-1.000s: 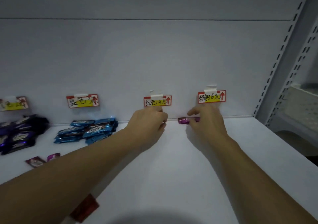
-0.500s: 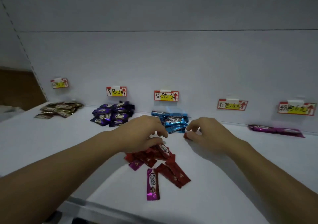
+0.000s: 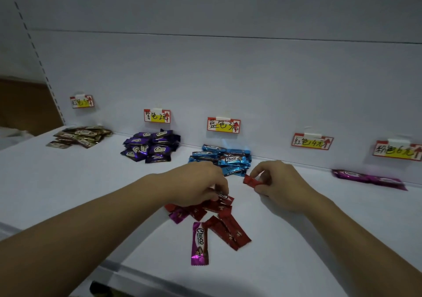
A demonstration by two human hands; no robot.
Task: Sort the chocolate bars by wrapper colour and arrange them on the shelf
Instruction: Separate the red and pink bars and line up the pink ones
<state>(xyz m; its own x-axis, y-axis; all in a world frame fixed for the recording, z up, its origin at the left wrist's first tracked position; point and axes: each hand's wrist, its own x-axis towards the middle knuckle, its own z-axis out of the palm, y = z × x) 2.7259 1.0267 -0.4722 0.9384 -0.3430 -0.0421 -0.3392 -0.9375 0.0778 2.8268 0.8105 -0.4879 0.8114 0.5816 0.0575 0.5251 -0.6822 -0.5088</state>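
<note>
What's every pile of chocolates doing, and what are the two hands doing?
Left hand: pinches the top red bar of the loose heap.
Right hand: pinches a single red bar.
Loose heap: unsorted, red and pink mixed.
Pink Choco bar: flat, face up, at the heap's near edge.
Blue pile: sorted, under its label.
Purple pile: sorted, under its label.
Brown pile: sorted, far left.
Pink row: flat under the pink label.

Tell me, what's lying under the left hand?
Red bars poke out beneath the left hand, whose fingers curl onto one, and one end of a pink bar shows beside them. How many more lie under the palm is hidden.
</note>
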